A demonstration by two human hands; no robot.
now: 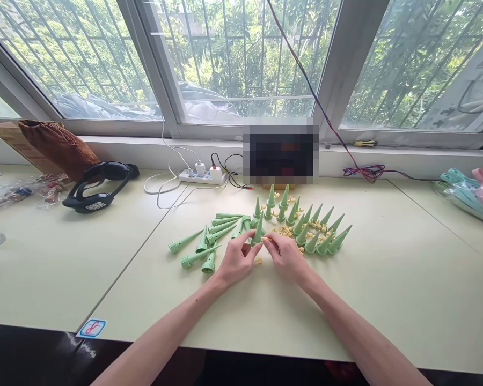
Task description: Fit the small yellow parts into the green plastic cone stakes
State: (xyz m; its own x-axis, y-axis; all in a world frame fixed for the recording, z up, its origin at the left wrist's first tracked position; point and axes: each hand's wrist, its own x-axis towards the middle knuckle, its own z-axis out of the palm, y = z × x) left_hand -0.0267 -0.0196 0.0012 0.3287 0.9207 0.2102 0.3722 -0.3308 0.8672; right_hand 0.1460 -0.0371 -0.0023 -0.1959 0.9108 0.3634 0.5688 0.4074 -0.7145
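Note:
My left hand is closed around the base of a green plastic watering spike, its tip pointing up. Fingers of my right hand pinch a small yellow plastic valve against the spike's side; the fingertips partly hide it. To the left, several long green spikes lie on their sides. To the right, several spikes stand upright, many with yellow valves by them. A loose heap of yellow valves lies behind my right hand, and one small yellow piece rests between my wrists.
A power strip with plugs and white cables sits near the window sill. Headphones and a brown drawstring bag are at the left. Bundled wires and bagged turquoise and pink plastic items lie at the right.

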